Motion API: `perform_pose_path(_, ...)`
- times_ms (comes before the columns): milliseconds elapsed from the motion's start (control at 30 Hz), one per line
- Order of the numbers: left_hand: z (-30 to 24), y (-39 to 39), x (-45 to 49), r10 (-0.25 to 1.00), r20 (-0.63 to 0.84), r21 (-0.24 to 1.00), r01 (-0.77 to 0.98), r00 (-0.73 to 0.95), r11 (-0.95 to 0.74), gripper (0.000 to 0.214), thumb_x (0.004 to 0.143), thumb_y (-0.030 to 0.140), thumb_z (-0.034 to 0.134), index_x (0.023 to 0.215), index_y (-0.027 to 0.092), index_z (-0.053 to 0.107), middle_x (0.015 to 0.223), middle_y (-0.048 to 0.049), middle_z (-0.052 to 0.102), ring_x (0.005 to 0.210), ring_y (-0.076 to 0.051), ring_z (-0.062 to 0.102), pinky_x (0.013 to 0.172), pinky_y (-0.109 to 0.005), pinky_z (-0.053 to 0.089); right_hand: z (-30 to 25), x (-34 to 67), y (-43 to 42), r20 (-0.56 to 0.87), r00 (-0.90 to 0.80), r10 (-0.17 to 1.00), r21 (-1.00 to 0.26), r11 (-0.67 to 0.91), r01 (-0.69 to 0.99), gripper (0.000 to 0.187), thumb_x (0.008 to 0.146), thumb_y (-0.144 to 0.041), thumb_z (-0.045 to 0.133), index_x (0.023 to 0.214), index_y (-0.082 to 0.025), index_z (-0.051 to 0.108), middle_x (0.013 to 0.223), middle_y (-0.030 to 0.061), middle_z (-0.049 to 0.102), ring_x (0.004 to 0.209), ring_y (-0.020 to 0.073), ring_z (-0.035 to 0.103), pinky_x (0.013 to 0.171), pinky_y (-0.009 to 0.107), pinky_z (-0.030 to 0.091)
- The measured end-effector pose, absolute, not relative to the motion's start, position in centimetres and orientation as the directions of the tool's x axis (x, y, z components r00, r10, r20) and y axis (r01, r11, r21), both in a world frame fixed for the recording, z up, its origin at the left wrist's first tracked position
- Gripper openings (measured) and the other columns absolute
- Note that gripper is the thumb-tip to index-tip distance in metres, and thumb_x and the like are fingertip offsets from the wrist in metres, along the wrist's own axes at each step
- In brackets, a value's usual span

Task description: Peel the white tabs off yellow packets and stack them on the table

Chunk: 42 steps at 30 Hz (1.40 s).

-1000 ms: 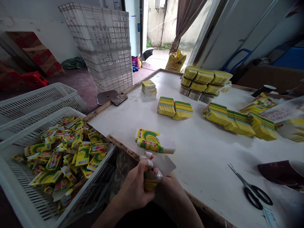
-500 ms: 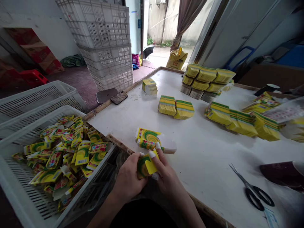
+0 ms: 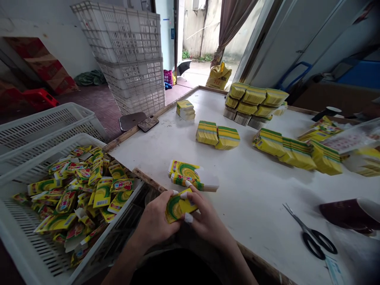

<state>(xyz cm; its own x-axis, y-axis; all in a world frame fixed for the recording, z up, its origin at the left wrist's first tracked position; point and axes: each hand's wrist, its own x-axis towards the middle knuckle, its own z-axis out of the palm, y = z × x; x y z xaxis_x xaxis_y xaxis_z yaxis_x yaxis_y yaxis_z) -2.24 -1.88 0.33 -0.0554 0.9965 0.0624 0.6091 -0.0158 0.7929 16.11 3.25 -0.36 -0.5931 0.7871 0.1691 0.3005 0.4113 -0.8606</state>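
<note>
Angling forearms (image 3: 126, 253) inward, clamping a yellow-green cardboard carton (image 3: 175, 208) at the rough wooden table edge (image 3: 148, 180), wrapping the left hand (image 3: 157, 217) around one end, pinching the other between white-capped fingertips (image 3: 188, 218) of the right hand (image 3: 205, 219).

Forearms (image 3: 126, 253) angled in from below, left hand (image 3: 157, 217) kinda curled, right hand's (image 3: 209, 219) pinching just beside it, some fingertips (image 3: 189, 217) capped white.

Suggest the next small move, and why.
I'd probably tuck in the flap with the right hand: it seems to lie outside the carton, against that hand, while the left hand grips the carton's other end.
</note>
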Motion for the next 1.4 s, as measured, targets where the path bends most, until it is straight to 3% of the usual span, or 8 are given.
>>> perform_pose_path(233,0.6,-2.2,-3.5,0.997,0.078,0.840,0.540,-0.029,-0.050,0.053,0.061,0.030,0.081,0.111,0.024,0.065,0.101,-0.0056,0.073,0.090,-0.028,0.069,0.079,-0.035,0.053,0.2,17.3,4.6,0.189,-0.728,0.659,-0.799,0.535,0.276,0.015,0.088,-0.024,0.064,0.103,-0.023,0.065,0.140,0.0148,0.054,0.126,0.0288,0.057,0.099,0.042,0.050)
perform_pose_path(467,0.1,-2.1,-2.7,0.994,0.075,0.857,0.514,-0.077,-0.025,0.054,0.059,0.022,0.081,0.110,0.024,0.066,0.103,-0.0051,0.072,0.094,-0.028,0.067,0.084,-0.037,0.051,-1.5,15.9,3.2,0.199,-0.634,0.747,-0.817,0.484,0.313,0.080,0.085,-0.029,0.067,0.150,-0.018,0.022,0.153,0.0217,0.033,0.143,0.0324,0.036,0.110,0.048,0.041)
perform_pose_path(600,0.1,-1.8,-3.2,0.903,0.137,0.990,0.030,-0.407,-0.136,0.049,0.067,0.038,0.082,0.111,0.026,0.063,0.100,-0.0019,0.071,0.081,-0.019,0.067,0.069,-0.027,0.053,-1.3,15.4,4.7,0.309,-0.510,0.802,-0.804,0.507,0.310,0.071,0.084,-0.037,0.069,0.144,-0.019,0.034,0.138,0.0185,0.052,0.125,0.0322,0.054,0.100,0.045,0.049)
perform_pose_path(700,0.3,-1.0,-4.0,0.713,-0.028,0.848,-0.394,-0.700,-0.354,0.051,0.075,0.067,0.064,0.105,0.025,0.062,0.110,-0.0040,0.068,0.088,-0.019,0.067,0.072,-0.028,0.056,-1.4,15.5,7.2,0.361,-0.316,0.877,-0.691,0.479,0.541,0.040,0.088,-0.019,0.057,0.127,-0.020,0.051,0.118,0.0141,0.063,0.109,0.0299,0.059,0.093,0.047,0.050)
perform_pose_path(833,0.0,-0.2,-4.2,0.711,-0.339,0.746,-0.637,-0.616,-0.196,0.047,0.082,0.063,0.061,0.102,0.021,0.060,0.106,-0.0077,0.068,0.090,-0.020,0.068,0.073,-0.031,0.057,-2.1,15.3,9.5,0.327,-0.303,0.895,-0.594,0.444,0.671,0.047,0.075,0.001,0.048,0.116,-0.018,0.058,0.105,0.0135,0.067,0.100,0.0309,0.058,0.091,0.051,0.046)
perform_pose_path(1000,-1.2,-0.8,-2.6,0.806,-0.356,0.754,-0.655,-0.473,-0.051,0.046,0.076,0.046,0.075,0.108,0.015,0.063,0.098,-0.0070,0.070,0.075,-0.014,0.066,0.060,-0.022,0.054,-2.3,15.1,9.8,0.328,-0.280,0.902,-0.622,0.429,0.655,0.045,0.071,0.001,0.050,0.112,-0.015,0.057,0.098,0.0124,0.064,0.095,0.0296,0.058,0.088,0.048,0.047)
perform_pose_path(1200,-1.5,-1.4,-0.9,0.874,-0.252,0.780,-0.622,-0.415,-0.070,0.055,0.076,0.055,0.073,0.115,0.018,0.063,0.108,-0.0089,0.069,0.089,-0.018,0.066,0.072,-0.028,0.055,-1.0,15.1,8.1,0.319,-0.215,0.923,-0.765,0.385,0.517,0.044,0.080,-0.011,0.055,0.120,-0.021,0.041,0.087,0.0012,0.056,0.071,0.0169,0.060,0.066,0.031,0.053)
perform_pose_path(1400,0.0,-1.1,0.9,0.878,-0.099,0.743,-0.622,-0.468,-0.247,0.068,0.068,0.076,0.064,0.110,0.023,0.066,0.114,-0.0084,0.068,0.112,-0.030,0.060,0.089,-0.038,0.053,0.2,12.7,1.9,0.075,-0.497,0.865,-0.995,0.034,-0.092,0.048,0.080,-0.019,0.066,0.122,-0.026,0.044,0.093,0.0003,0.058,0.073,0.0132,0.059,0.065,0.025,0.050)
